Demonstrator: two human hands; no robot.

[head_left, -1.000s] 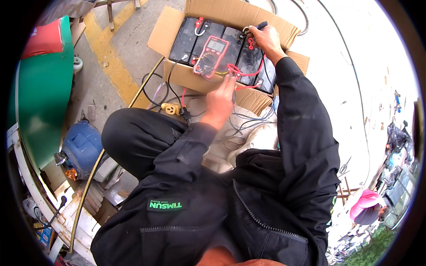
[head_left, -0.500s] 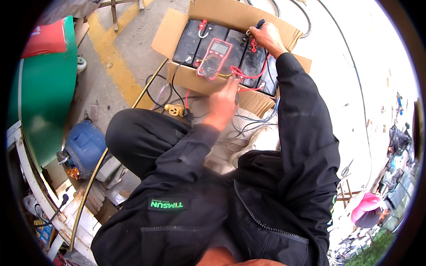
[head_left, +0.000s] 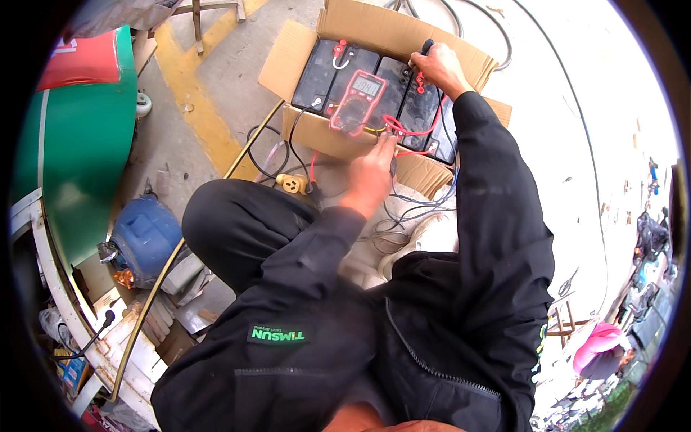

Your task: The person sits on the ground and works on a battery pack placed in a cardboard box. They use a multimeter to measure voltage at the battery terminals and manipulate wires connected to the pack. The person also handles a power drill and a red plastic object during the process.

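An open cardboard box in front of me holds several black batteries standing side by side. A red-framed multimeter lies on top of them, digits showing on its screen. My right hand is closed around a dark test probe at the far terminals on the right; the probe's tip is hidden. My left hand has its fingers pressed together at the near terminals, beside a looped red lead. What it pinches is hidden by the fingers.
A yellow socket connector and tangled thin wires lie between the box and my legs. A yellow hose runs along the left, past a blue jug and a green panel. Black cable curves behind the box.
The view has shifted slightly, so the box and hands sit a little lower and farther right. The multimeter's reading differs. Both hands stay at the same terminals.
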